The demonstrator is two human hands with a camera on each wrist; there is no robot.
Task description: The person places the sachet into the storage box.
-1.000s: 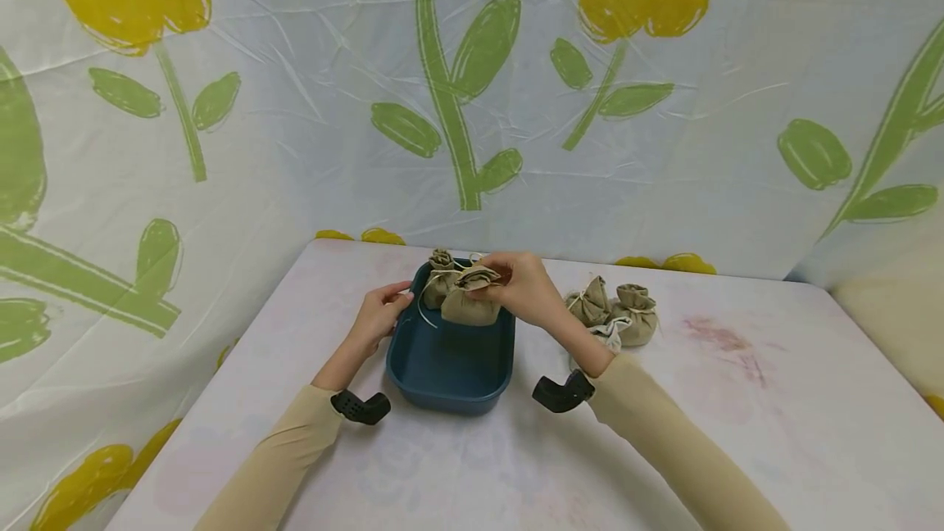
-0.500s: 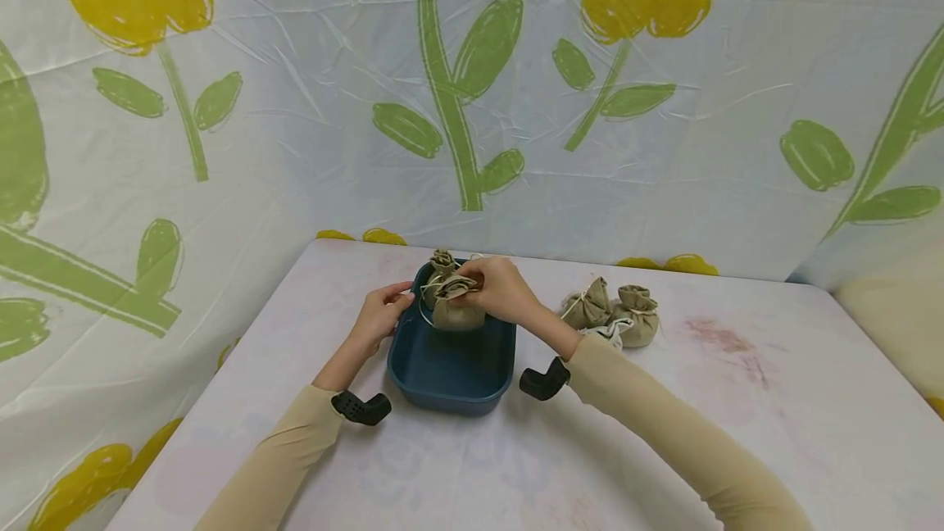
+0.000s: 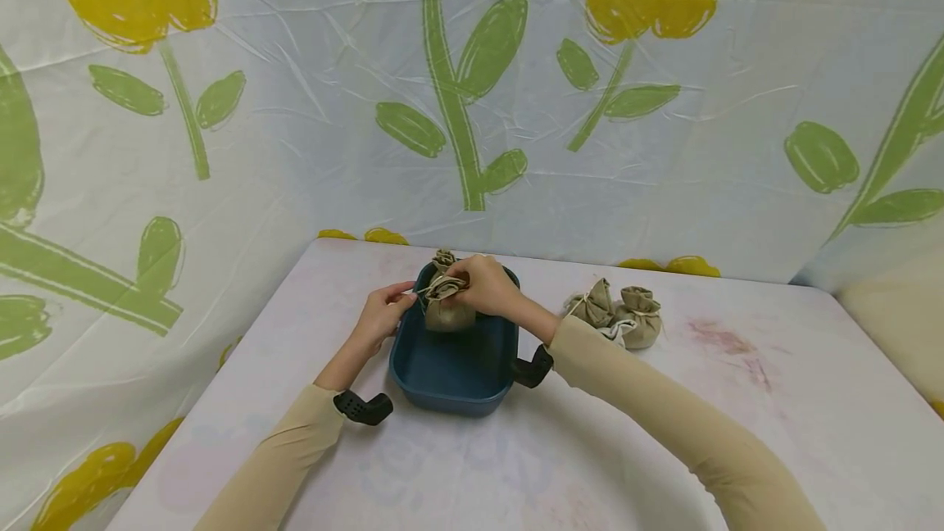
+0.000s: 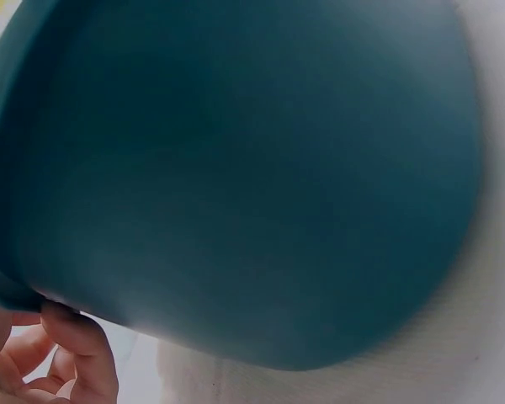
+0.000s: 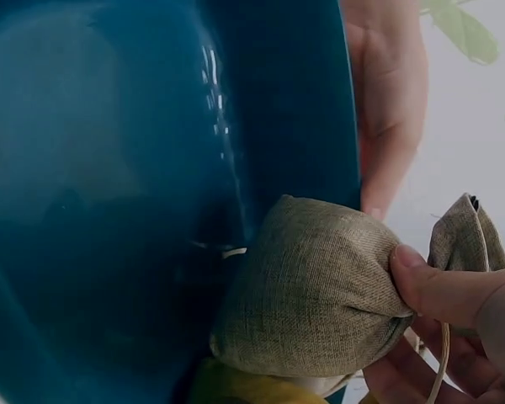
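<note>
My right hand [image 3: 487,285] pinches the gathered neck of a tan cloth drawstring pouch [image 3: 448,316] over the far half of a blue plastic bin [image 3: 450,405]. In the right wrist view the pouch [image 5: 311,295] lies tilted, full side toward the bin's inside, and thumb and fingers close round its neck with a cord hanging. A second tan pouch [image 3: 442,259] sits behind it at the bin's far left, mostly hidden. My left hand [image 3: 378,319] grips the bin's left rim; in the left wrist view curled fingers [image 4: 80,345] show right under that rim.
Right of the bin, two tan pouches [image 3: 640,318] and a whitish one [image 3: 618,333] stand close together on the pale table [image 3: 708,416], partly behind my right forearm. A flower-printed cloth [image 3: 310,121] hangs at the back and left.
My right hand has moved the pouch leftward in the bin, toward the left rim and the pouch behind it. My left hand has stayed at the rim.
</note>
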